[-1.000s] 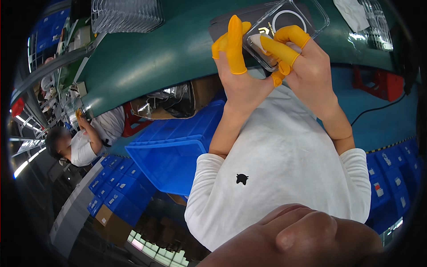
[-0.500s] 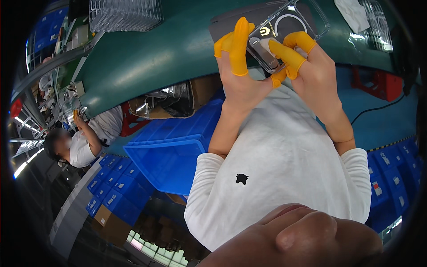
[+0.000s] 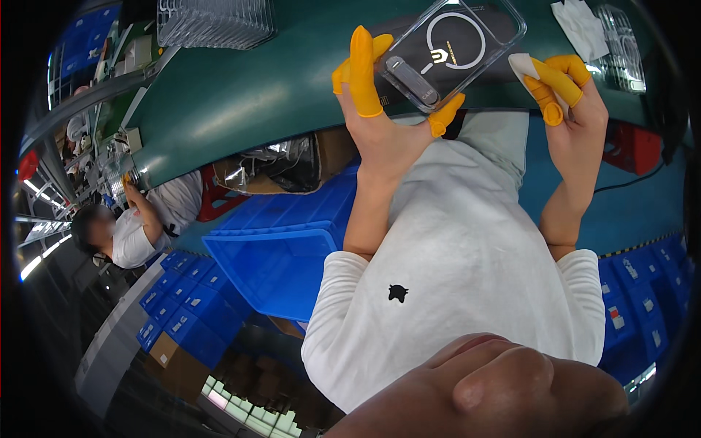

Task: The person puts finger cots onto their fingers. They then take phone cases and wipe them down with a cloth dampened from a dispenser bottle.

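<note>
A clear phone case (image 3: 488, 64) with a white ring and a grey camera-area panel is tilted over the dark mat. My left hand (image 3: 383, 124) grips its near left edge, with the thumb at the lower corner and the fingers along the left side. To the right of the case, and apart from it, is my right hand (image 3: 573, 102). Its thumb and index finger are pinched on a small white wipe (image 3: 521, 66) at the fingertip. Yellow finger cots cover several fingertips on both hands.
A dark mat (image 3: 504, 71) lies on the green table (image 3: 241, 102). Clear cases (image 3: 215, 25) stand in a row at the back left. A crumpled white cloth (image 3: 579, 29) and stacked clear cases (image 3: 621, 51) are at right. Below the table is a blue bin (image 3: 277, 255).
My right hand has pulled away to the right from the case, taking the white wipe with it. The left hand and the case have shifted slightly left, and the grey panel now shows.
</note>
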{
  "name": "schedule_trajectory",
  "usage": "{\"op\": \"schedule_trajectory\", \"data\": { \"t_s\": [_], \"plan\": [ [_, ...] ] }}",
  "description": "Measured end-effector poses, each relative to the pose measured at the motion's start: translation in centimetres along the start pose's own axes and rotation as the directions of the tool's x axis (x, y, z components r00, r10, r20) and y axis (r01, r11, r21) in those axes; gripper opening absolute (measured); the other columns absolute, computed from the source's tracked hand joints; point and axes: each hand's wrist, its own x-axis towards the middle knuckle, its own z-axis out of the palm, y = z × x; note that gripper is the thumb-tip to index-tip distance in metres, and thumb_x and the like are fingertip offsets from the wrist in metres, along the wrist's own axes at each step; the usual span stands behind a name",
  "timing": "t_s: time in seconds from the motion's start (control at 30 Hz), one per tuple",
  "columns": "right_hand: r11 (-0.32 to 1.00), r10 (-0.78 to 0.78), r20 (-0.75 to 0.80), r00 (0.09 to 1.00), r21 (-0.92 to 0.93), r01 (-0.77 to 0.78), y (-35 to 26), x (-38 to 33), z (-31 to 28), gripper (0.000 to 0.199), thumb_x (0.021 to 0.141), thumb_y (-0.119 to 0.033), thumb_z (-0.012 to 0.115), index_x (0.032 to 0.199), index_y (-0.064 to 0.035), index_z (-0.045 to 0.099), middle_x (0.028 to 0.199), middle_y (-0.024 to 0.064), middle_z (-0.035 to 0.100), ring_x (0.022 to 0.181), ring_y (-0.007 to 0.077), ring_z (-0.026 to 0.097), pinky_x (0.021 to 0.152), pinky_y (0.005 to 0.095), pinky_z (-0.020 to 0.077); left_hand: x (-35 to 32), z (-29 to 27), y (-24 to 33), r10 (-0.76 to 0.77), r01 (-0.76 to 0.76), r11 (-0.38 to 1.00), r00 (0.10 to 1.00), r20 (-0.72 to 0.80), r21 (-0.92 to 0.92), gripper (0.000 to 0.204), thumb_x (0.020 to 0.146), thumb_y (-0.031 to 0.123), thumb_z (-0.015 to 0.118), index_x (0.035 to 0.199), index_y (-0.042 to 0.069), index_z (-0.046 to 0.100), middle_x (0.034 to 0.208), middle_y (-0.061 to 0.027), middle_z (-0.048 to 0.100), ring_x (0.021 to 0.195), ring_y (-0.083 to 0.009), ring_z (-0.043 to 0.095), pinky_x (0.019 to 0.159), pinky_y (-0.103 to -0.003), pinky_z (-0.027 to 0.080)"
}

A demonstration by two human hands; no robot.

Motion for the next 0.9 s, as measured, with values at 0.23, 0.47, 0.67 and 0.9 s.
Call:
{"op": "schedule_trajectory", "data": {
  "t_s": [0.23,0.47,0.67,0.9],
  "plan": [
    [0.995,0.092,0.018,0.996,0.035,-0.093,2.1,-0.1,0.1,0.029,0.09,0.008,0.065,0.119,0.0025,0.069,0.115,0.0128,0.064,0.098,0.0204,0.065,0.086,0.0257,0.0514,-0.1,-0.3,-0.3,-0.005,0.005,1.0,1.0,-0.023,0.002,0.116,0.056,0.022,0.099,0.151,0.001,0.036,0.126,-0.0132,0.058,0.111,-0.0296,0.052,0.095,-0.039,0.044],
    [0.995,0.096,-0.01,0.995,0.018,-0.096,3.0,0.9,1.3,0.028,0.087,0.005,0.068,0.115,0.0024,0.069,0.108,0.0107,0.064,0.087,0.0204,0.062,0.073,0.0259,0.0484,-0.3,-0.2,-0.6,0.001,-0.001,1.0,0.999,-0.047,0.017,0.115,0.056,0.025,0.098,0.151,0.001,0.037,0.125,-0.0132,0.059,0.11,-0.0306,0.053,0.096,-0.041,0.041],
    [0.994,0.114,-0.03,0.993,0.007,-0.113,2.8,1.0,1.8,0.028,0.087,0.002,0.069,0.115,-0.001,0.071,0.106,0.01,0.064,0.084,0.0233,0.061,0.07,0.0282,0.0485,-0.2,-0.3,-0.5,-0.004,0.005,1.0,0.999,-0.053,0.015,0.114,0.056,0.025,0.098,0.15,0.002,0.038,0.124,-0.0132,0.06,0.109,-0.0297,0.054,0.096,-0.041,0.041],
    [0.982,-0.062,-0.03,0.998,-0.182,0.055,2.8,1.0,1.8,0.026,0.084,-0.003,0.075,0.109,-0.0042,0.075,0.117,0.0101,0.068,0.095,0.024,0.066,0.08,0.0305,0.0529,-0.4,0.0,-0.4,0.054,-0.054,0.998,0.997,-0.053,0.017,0.109,0.057,0.024,0.097,0.148,0.002,0.041,0.126,-0.0121,0.06,0.11,-0.0292,0.055,0.096,-0.041,0.039]
  ]
}}
